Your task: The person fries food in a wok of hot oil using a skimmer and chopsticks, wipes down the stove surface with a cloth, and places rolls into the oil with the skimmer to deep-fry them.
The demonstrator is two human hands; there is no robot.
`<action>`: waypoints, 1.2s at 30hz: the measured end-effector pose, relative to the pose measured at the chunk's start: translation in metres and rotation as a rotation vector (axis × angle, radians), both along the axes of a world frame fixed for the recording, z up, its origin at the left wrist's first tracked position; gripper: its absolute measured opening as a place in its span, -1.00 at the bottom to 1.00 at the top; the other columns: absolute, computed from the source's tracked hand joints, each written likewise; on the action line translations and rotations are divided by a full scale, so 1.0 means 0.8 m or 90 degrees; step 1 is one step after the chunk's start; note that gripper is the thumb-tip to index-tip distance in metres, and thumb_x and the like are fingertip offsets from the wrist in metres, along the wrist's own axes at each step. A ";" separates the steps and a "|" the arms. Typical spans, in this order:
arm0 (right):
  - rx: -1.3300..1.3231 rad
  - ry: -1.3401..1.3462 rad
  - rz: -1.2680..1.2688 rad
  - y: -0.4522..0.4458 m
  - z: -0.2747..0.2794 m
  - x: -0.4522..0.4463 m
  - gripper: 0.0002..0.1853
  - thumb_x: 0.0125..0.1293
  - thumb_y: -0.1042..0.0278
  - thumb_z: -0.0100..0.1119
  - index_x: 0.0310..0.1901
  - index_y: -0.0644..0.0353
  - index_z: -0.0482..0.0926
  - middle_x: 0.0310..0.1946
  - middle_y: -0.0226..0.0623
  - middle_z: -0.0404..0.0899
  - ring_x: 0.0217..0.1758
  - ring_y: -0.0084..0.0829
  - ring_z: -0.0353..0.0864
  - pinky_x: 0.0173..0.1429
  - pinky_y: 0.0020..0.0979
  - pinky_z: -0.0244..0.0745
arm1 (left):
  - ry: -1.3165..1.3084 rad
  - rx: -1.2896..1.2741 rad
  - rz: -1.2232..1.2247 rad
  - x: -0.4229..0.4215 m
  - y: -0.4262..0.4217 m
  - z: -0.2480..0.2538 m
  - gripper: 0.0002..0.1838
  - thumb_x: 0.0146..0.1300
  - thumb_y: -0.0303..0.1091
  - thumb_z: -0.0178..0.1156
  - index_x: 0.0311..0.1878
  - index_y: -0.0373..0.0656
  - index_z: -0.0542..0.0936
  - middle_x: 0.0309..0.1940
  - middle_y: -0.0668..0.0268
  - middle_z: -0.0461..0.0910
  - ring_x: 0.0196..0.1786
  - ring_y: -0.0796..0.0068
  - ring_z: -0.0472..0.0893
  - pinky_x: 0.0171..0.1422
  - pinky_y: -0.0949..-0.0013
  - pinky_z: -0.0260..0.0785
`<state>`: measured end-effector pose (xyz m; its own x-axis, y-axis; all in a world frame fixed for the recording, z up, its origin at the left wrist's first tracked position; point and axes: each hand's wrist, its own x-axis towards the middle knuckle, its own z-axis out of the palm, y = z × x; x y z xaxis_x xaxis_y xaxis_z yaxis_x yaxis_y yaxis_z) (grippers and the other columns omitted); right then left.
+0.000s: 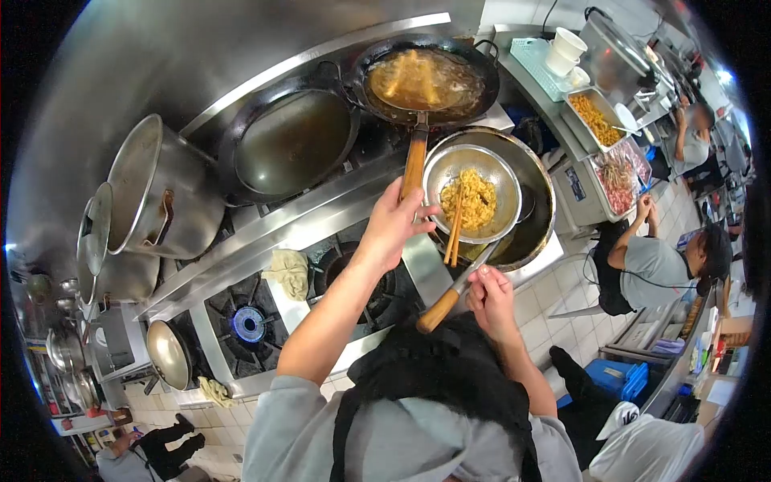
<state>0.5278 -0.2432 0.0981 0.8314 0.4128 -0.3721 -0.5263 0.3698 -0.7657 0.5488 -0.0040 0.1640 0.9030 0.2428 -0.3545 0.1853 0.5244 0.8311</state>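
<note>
My left hand (392, 225) is around the lower end of a wooden handle, thumb on one side and fingers loosely bent on the other. That handle belongs to a skimmer (415, 153) reaching into a wok of bubbling oil (466, 80), where golden strips fry. My right hand (491, 299) has its fingers pinched together; what they hold, if anything, is too small to tell. Just beside it lies a wooden-handled metal utensil (440, 311), its far end in a large pot (546, 205). Over that pot sits a metal bowl (434, 181) with yellow fried pieces (474, 210) and wooden chopsticks (455, 229).
A second wok (301, 145) holds dark liquid. Tall stockpots (181, 201) stand at left. One burner shows a blue flame (248, 324), near a folded cloth (287, 273). Food trays (596, 120) line the right counter. Co-workers (654, 269) are at the right.
</note>
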 end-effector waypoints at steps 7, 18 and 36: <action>0.006 0.003 0.002 0.003 0.001 0.003 -0.69 0.53 0.17 0.08 -0.28 0.24 0.60 -0.69 -0.52 0.25 -0.71 -0.60 0.14 -0.58 -0.48 0.09 | -0.035 0.179 -0.007 -0.031 -0.005 0.006 -0.36 0.49 -0.35 0.12 0.54 -0.23 0.13 0.17 0.20 0.51 0.02 0.40 0.63 -0.03 0.35 0.61; 0.003 0.013 0.000 0.001 0.001 0.001 -0.68 0.53 0.16 0.09 -0.29 0.23 0.60 -0.69 -0.53 0.26 -0.70 -0.61 0.17 -0.58 -0.48 0.10 | 0.078 0.144 -0.063 -0.045 0.007 0.003 -0.65 0.53 -0.12 0.07 0.02 -0.23 0.60 -0.26 0.29 0.68 -0.53 0.67 0.51 -0.54 0.60 0.25; 0.029 0.016 0.008 -0.002 -0.001 0.005 -0.69 0.54 0.18 0.07 -0.27 0.24 0.59 -0.69 -0.53 0.26 -0.72 -0.61 0.18 -0.60 -0.50 0.09 | -0.007 0.290 0.006 -0.059 0.018 0.003 -0.63 0.47 -0.20 0.17 0.20 -0.21 0.55 0.03 0.23 0.66 -0.06 0.55 0.64 -0.08 0.48 0.47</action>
<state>0.5319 -0.2445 0.0971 0.8168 0.4396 -0.3736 -0.5498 0.3969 -0.7350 0.5018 0.0102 0.1663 0.9031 0.3803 -0.1996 0.1717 0.1064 0.9794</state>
